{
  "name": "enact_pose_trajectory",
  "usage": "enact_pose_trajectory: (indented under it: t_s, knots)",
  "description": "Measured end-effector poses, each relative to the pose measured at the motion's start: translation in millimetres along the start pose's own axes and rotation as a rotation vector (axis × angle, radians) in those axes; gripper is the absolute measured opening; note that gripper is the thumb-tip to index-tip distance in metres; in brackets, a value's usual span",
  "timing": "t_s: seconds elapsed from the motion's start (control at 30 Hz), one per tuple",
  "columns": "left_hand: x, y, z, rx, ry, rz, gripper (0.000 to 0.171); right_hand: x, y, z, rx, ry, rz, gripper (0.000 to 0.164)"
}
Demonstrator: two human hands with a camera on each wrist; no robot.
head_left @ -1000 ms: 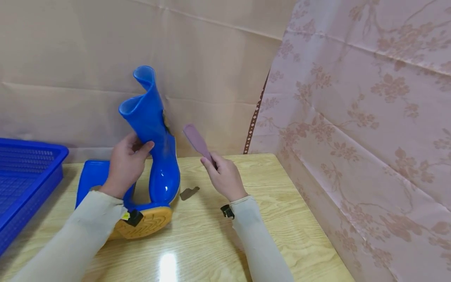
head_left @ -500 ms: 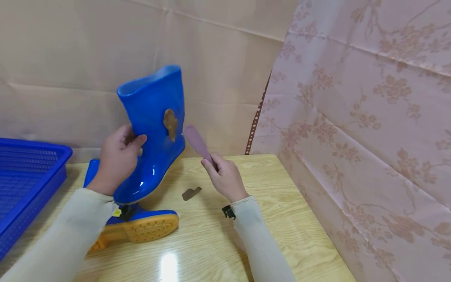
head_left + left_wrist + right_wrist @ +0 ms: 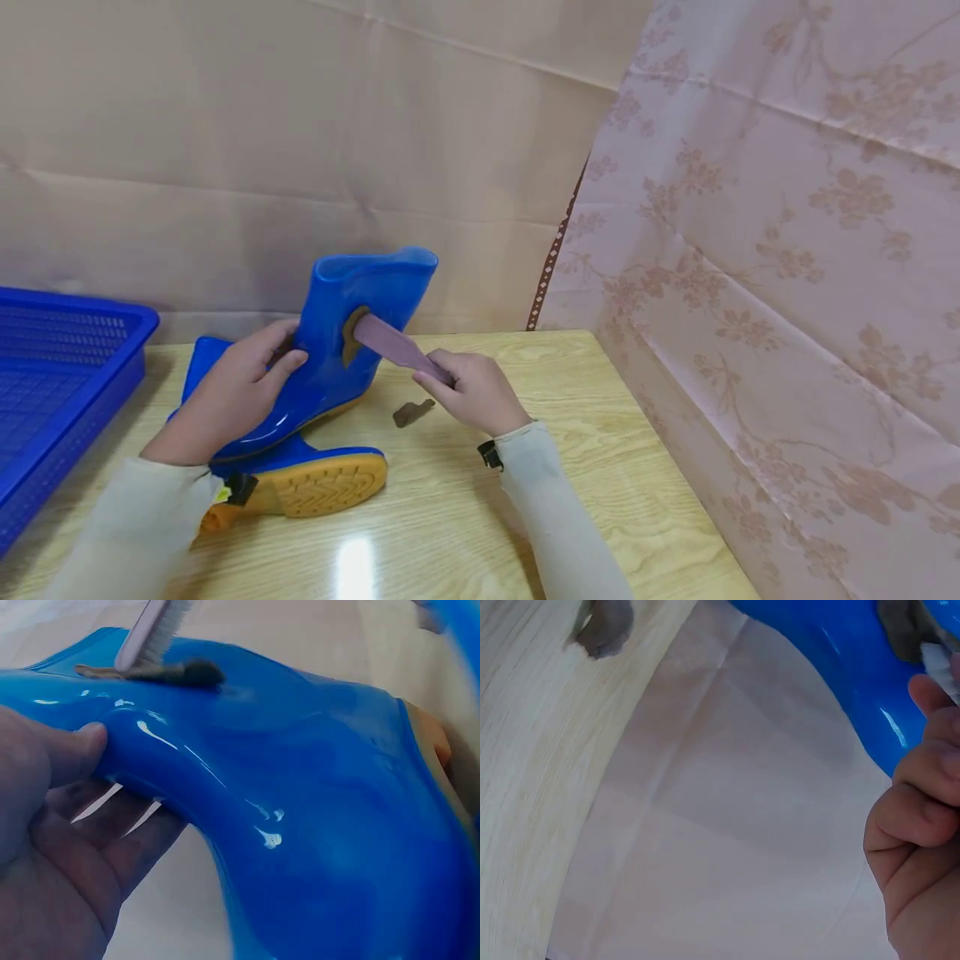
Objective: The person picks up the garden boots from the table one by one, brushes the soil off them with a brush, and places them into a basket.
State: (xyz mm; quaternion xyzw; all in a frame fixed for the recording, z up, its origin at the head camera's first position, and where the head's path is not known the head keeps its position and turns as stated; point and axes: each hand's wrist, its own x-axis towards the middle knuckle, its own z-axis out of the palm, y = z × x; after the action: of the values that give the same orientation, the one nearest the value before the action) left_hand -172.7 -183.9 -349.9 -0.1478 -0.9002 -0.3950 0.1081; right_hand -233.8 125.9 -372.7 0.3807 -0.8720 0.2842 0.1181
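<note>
My left hand (image 3: 232,392) grips the shaft of a blue rubber boot (image 3: 375,287), thumb on the near side and fingers behind it in the left wrist view. The boot tilts, its opening up and its toe toward me. A brown, mud-like patch (image 3: 350,348) sticks to the shaft. In my right hand (image 3: 480,392) is a brush (image 3: 393,343) with a dull pink back and handle. Its white bristles (image 3: 174,630) meet the patch in the left wrist view. A second blue boot (image 3: 330,483), yellow-soled, lies on its side below the first.
A blue plastic basket (image 3: 138,346) stands at the left. On the wood-grain table (image 3: 570,467) lies a flat brown piece (image 3: 412,412), between the boots and my right forearm. A beige cloth (image 3: 480,167) hangs behind, and a floral pink cloth (image 3: 750,275) borders the right side.
My left hand has turned the boot so its brown patch faces the brush, then lowered and tilted it. The brush has moved left onto the patch. The second boot stays on the table.
</note>
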Motion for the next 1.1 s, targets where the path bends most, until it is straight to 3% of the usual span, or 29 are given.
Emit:
enact_pose_trajectory:
  t_s: [0.1,0.23,0.4,0.6,0.9,1.1]
  knots:
    - [-2.3,-5.8,6.0,-0.03,-0.033,-0.016,0.05,-0.2,2.6,2.6,-0.012,-0.001,-0.003,0.02]
    - [-2.7,-4.4,9.1,-0.075,-0.051,-0.094,0.062,-2.9,2.8,3.9,-0.003,0.037,-0.017,0.013]
    - [-3.5,-1.2,12.3,-0.086,-0.001,-0.183,0.07,-3.6,2.6,6.2,0.004,0.119,-0.044,0.016]
    - [-3.9,2.0,11.7,-0.045,0.072,-0.178,0.06,0.6,4.3,7.9,0.005,0.233,-0.137,0.013]
    - [-2.8,10.0,10.5,-0.025,0.047,-0.189,0.06,6.6,-9.8,3.4,-0.001,0.48,-0.195,0.028]
    - [-4.8,8.2,8.7,-0.013,0.054,-0.187,0.063,8.3,-27.0,1.7,0.066,0.48,-0.273,0.033]
